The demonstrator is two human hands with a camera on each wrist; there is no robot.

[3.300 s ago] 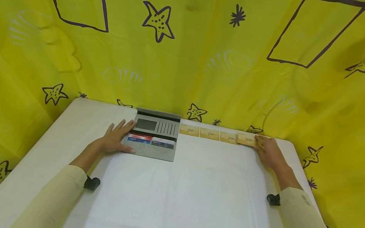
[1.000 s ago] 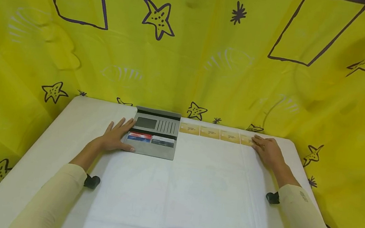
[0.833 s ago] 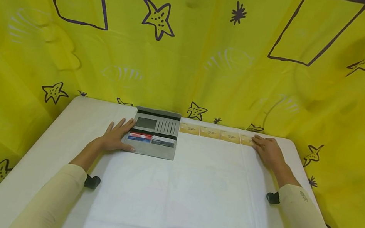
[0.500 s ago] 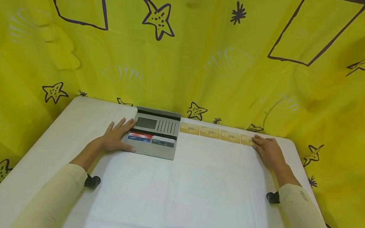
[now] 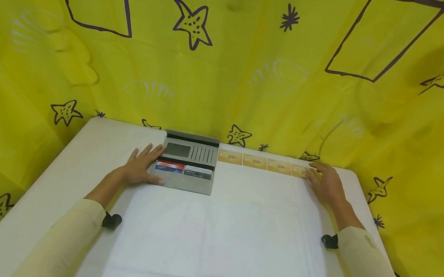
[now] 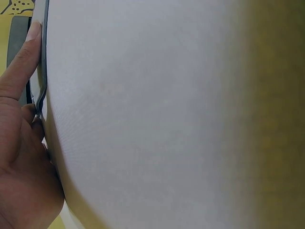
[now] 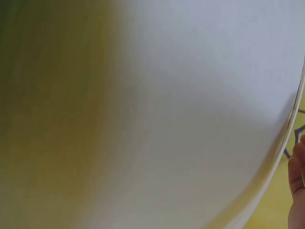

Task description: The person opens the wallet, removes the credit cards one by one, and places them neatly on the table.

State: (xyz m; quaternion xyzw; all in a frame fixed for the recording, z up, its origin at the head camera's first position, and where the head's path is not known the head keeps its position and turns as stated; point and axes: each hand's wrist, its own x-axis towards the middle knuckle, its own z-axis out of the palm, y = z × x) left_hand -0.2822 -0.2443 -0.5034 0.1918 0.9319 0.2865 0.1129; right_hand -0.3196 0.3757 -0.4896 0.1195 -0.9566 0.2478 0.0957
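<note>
An unfolded grey wallet (image 5: 186, 183) lies near the table's back edge in the head view. Two bank cards, one red and blue (image 5: 169, 167) and one white and dark (image 5: 198, 173), stick out of its lower slots. My left hand (image 5: 139, 167) rests with spread fingers on the wallet's left side, the thumb at its lower left corner. Several gold cards (image 5: 254, 161) run in a row rightward from the wallet. At the rightmost gold card (image 5: 298, 170) is my right hand (image 5: 328, 185), fingers loosely bent and parted; whether a fingertip touches the card I cannot tell.
A white cloth covers the table (image 5: 207, 245). Behind it hangs a yellow curtain (image 5: 222, 77) with starfish drawings, close to the back edge. Dark camera mounts (image 5: 111, 221) sit at both wrists.
The right hand held the rightmost gold card overlapping its neighbour; that card now lies in line in the row. Since half a second ago, the right fingers have spread apart. The left hand stays put.
</note>
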